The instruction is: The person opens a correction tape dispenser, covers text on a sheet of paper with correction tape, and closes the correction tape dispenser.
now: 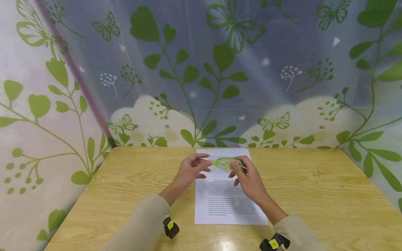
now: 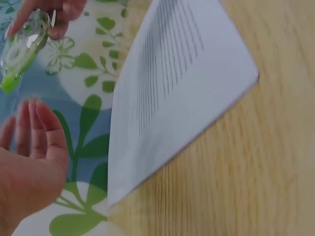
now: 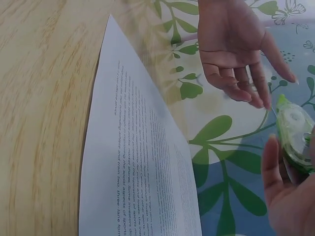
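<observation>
A green, see-through correction tape dispenser (image 1: 224, 163) is held up over the printed paper (image 1: 230, 202), its bright green tip pointing left. My right hand (image 1: 249, 179) grips its rear end between thumb and fingers. Just beyond the tip is my left hand (image 1: 190, 170), its fingers loosely bent. In the left wrist view a gap shows between the left hand (image 2: 37, 162) and the dispenser (image 2: 23, 49). From the right wrist, the left hand's fingertips hang close beside the dispenser's tip (image 3: 281, 100), with nothing solid between them.
The paper lies lengthwise on a light wooden table (image 1: 141, 181), near its back edge. Behind the table hangs a curtain (image 1: 188, 87) printed with leaves and butterflies. Dark straps with yellow tags (image 1: 170, 225) sit at both wrists over beige sleeves (image 1: 144, 219).
</observation>
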`<state>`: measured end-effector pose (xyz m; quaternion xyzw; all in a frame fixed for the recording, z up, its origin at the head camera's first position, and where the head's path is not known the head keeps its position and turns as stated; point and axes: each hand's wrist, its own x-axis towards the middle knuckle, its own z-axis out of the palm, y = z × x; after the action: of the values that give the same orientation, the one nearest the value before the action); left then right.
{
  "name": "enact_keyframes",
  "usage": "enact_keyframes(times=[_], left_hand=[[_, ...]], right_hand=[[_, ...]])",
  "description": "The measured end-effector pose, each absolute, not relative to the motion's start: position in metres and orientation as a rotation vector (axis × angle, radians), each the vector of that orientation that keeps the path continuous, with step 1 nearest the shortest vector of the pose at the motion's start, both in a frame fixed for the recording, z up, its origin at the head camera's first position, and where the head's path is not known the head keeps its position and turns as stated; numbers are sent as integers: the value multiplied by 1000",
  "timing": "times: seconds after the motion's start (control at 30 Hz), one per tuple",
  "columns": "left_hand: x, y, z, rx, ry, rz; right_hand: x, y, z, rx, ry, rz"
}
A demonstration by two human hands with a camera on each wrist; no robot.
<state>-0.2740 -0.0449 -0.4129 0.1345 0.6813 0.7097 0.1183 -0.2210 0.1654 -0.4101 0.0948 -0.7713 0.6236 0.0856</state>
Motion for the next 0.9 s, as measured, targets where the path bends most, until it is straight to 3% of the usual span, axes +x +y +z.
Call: enact_keyframes(times=[0.23, 0.9], left_hand=[[-249, -22, -401, -20, 1807, 2123], [-227, -5, -388, -206, 1684, 2153]], right_hand=[[-222, 163, -411, 181, -2278, 1683], [-218, 154, -416, 145, -2315, 1598]])
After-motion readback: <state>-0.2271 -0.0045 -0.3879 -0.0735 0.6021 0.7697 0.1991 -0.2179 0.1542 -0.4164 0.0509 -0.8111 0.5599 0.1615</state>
